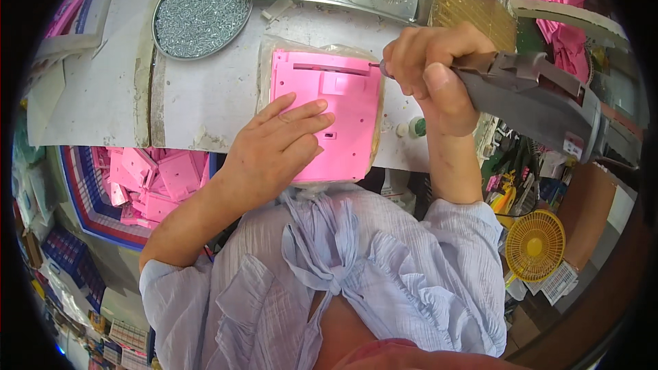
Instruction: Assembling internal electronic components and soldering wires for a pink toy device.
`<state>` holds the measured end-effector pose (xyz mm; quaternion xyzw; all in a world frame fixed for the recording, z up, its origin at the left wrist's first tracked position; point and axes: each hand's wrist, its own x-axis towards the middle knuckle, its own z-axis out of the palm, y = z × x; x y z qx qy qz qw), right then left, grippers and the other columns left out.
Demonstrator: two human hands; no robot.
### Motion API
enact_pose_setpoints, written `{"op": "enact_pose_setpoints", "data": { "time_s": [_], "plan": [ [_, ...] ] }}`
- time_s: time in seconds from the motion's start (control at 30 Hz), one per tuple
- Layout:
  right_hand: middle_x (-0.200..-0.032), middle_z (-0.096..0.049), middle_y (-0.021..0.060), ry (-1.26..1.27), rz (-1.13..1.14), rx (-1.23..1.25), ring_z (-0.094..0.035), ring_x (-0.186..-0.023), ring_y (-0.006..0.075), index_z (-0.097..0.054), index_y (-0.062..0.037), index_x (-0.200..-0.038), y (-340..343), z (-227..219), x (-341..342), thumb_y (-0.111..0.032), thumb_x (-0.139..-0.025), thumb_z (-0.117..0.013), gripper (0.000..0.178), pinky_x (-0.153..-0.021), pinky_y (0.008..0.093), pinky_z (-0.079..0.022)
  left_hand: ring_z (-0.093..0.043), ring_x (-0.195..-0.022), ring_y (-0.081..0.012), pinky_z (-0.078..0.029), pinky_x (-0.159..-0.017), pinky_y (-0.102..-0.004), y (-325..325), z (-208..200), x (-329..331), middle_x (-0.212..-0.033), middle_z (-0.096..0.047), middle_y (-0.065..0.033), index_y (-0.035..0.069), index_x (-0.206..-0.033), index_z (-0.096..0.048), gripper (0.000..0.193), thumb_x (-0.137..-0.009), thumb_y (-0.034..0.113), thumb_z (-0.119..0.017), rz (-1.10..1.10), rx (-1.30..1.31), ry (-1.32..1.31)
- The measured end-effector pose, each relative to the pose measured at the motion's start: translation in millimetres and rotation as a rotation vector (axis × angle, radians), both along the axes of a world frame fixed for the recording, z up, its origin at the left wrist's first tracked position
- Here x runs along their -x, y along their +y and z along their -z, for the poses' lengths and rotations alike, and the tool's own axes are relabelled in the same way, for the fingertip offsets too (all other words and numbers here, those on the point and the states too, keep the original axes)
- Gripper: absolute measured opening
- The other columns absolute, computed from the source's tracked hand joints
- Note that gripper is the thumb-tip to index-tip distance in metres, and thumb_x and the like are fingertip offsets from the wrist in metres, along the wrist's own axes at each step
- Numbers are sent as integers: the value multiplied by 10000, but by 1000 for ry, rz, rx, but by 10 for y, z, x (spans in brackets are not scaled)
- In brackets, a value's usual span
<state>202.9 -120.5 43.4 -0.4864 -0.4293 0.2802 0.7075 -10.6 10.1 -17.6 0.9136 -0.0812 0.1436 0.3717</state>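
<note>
A flat pink plastic housing (346, 138) with small holes and a long slot lies on a plastic-wrapped pad (266, 62) at the table's front edge. My left hand (277, 133) rests flat on its left half, fingers stretched out. In my right hand (439, 72) is a dark grey power screwdriver (534, 92), gripped near its front end. Its thin bit points left and meets the housing's upper right corner; whether a screw sits under the tip is too small to tell.
Behind the housing stand a round metal tray (159, 24) of silvery screws and a divided steel tray (384, 5) holding small screws. A blue-and-red basket (89, 199) of pink parts is at lower left. On the right are a yellow fan (534, 245) and a small green-topped container (417, 127).
</note>
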Motion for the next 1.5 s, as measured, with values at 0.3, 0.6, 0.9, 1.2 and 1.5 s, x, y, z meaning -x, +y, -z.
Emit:
{"op": "enact_pose_setpoints", "data": {
  "time_s": [0.3, 0.6, 0.9, 1.2, 1.5],
  "plan": [
    [-645, -530, 4, -92, -61, -72, -488, -559, 148, -568, -65, -1085, -42, -356, -25, -299, -968, -667, 280, -560, 368, -451, -672, -1213, -263, -447, -1114, -493, -5, 36, 2, -1199, -738, -88, 80, -928, -658, 136, -846, 69, -766, -75, 173, -47],
    [-634, -553, -34, 118, -402, -190, -543, -535, 126, -565, -130, -1002, 126, -418, 392, -371, -939, -737, 303, -486, 297, -453, -745, -1019, -227, -423, -1123, -516, 73, -16, 14, -1022, -772, -66, 92, -963, -697, 203, -795, 78, -811, -218, 171, -192],
    [-630, -542, -10, 138, -359, -132, -520, -527, 150, -547, -122, -979, 191, -400, 530, -353, -949, -722, 292, -483, 309, -434, -744, -999, -212, -430, -1105, -509, 119, 0, 67, -1001, -765, -67, 87, -943, -700, 211, -766, 64, -812, -204, 155, -242],
    [-642, -496, 2, 61, -228, -73, -462, -574, 151, -534, -102, -1048, 492, -348, 356, -392, -986, -624, 309, -571, 344, -421, -718, -1062, -185, -419, -1112, -478, 267, -34, 116, -1050, -750, -49, 102, -910, -675, 173, -800, 102, -808, -354, 55, -211],
    [-626, -489, 54, 35, -277, -72, -441, -552, 144, -486, -43, -931, 858, 119, 298, -225, -1006, -643, 252, -519, 338, -382, -674, -1161, -139, -385, -948, -420, 25, 147, 143, -1156, -735, -24, 134, -908, -660, 67, -845, 154, -672, -328, -71, -184]
  ]
}}
